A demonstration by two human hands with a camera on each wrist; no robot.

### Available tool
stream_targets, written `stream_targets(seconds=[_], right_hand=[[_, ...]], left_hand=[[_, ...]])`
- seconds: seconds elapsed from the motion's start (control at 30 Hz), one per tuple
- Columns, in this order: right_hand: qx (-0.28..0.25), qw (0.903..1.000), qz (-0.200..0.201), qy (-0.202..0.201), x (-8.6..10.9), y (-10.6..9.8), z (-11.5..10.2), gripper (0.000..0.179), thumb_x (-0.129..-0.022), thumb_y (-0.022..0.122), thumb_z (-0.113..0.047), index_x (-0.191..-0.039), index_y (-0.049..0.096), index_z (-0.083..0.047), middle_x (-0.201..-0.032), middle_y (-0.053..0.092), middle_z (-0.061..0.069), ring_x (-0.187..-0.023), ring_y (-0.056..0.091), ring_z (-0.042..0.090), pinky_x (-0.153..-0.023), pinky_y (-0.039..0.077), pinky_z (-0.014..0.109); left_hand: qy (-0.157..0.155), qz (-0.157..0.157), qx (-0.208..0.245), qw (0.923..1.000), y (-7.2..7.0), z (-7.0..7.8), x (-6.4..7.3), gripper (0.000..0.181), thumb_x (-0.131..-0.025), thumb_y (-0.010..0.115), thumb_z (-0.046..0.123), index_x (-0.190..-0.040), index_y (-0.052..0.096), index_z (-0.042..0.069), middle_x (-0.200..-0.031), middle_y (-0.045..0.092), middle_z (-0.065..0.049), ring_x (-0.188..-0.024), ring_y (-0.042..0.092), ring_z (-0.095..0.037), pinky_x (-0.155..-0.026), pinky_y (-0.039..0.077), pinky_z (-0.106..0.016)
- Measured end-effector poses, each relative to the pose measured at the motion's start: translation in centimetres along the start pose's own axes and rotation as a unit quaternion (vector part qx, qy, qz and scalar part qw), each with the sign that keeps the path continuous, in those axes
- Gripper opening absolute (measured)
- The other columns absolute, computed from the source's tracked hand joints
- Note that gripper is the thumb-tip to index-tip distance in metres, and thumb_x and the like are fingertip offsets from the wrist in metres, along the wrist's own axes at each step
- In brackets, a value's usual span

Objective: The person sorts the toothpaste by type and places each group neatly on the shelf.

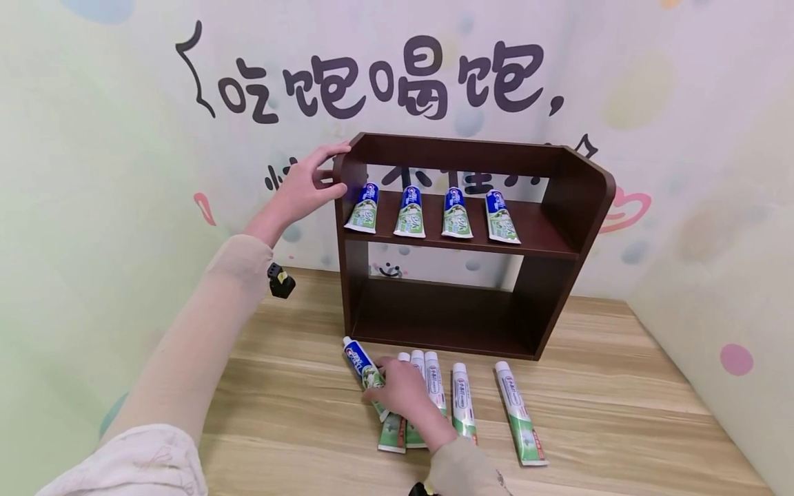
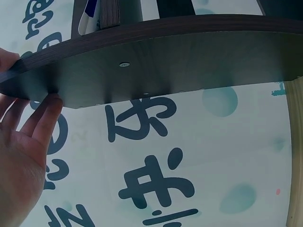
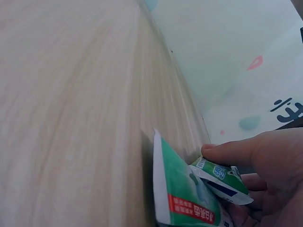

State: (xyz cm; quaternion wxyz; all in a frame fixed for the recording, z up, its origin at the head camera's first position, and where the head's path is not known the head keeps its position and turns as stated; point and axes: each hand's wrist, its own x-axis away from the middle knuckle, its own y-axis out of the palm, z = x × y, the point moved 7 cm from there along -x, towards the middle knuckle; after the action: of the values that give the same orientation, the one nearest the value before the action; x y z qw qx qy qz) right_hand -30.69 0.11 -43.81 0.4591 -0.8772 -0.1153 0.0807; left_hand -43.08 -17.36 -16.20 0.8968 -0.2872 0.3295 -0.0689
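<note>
My left hand (image 1: pixel 304 186) holds the upper left side panel of a dark brown two-tier rack (image 1: pixel 446 313), its thumb and fingers on either side of the board's edge. In the left wrist view, its fingertips (image 2: pixel 56 100) touch the panel's outer face. Low in front of the rack, my right hand (image 1: pixel 403 393) pinches a blue-and-green toothpaste tube (image 1: pixel 360 359) between thumb and fingers, cap end toward the rack. That tube's crimped end overlaps white-and-green toothpaste tubes (image 1: pixel 392 437) beneath the hand, which are partly hidden. The right wrist view shows the thumb on the held tube (image 3: pixel 220 177).
Several blue-and-green tubes (image 1: pixel 410 212) lean in a spaced row on the rack's upper shelf. Right of my right hand, two more white-and-green tubes (image 1: pixel 520 413) lie on the wood-grain table (image 1: pixel 608 413). A patterned wall (image 1: pixel 682 138) with large black characters rises behind the rack.
</note>
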Motion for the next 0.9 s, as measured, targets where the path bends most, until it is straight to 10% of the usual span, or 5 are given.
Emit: stream_targets(seconds=[0.43,0.63,0.9], right_hand=[[0.008,0.9993,-0.035,-0.012,-0.5,-0.7,-0.3,0.057,-0.075,0.083,-0.032,-0.124,0.068,-0.007,-0.104,0.075,0.007,-0.076,0.058,0.013,-0.064,0.049,0.028],[-0.074,0.9947,-0.072,0.006,-0.7,-0.2,0.0,0.055,-0.078,0.082,-0.029,-0.123,0.067,-0.002,-0.093,0.072,0.008,-0.073,0.061,0.013,-0.061,0.053,0.027],[-0.249,0.9541,-0.163,0.030,-0.4,1.0,0.3,0.061,-0.082,0.079,-0.021,-0.132,0.056,0.004,-0.094,0.071,0.011,-0.063,0.066,0.015,-0.054,0.059,0.029]], left_hand=[[-0.013,-0.006,0.006,0.9999,0.2,2.2,0.9,0.059,-0.093,0.059,0.005,-0.149,0.041,0.012,-0.161,0.034,-0.006,-0.127,0.057,-0.043,-0.105,0.051,-0.050],[-0.013,-0.006,0.004,0.9999,0.2,2.4,0.9,0.059,-0.093,0.059,0.006,-0.149,0.041,0.013,-0.161,0.034,-0.006,-0.128,0.056,-0.043,-0.105,0.050,-0.050],[0.004,0.006,-0.005,1.0000,0.0,0.3,0.2,0.060,-0.093,0.062,0.008,-0.149,0.043,0.019,-0.159,0.037,0.002,-0.125,0.060,-0.037,-0.103,0.053,-0.047]])
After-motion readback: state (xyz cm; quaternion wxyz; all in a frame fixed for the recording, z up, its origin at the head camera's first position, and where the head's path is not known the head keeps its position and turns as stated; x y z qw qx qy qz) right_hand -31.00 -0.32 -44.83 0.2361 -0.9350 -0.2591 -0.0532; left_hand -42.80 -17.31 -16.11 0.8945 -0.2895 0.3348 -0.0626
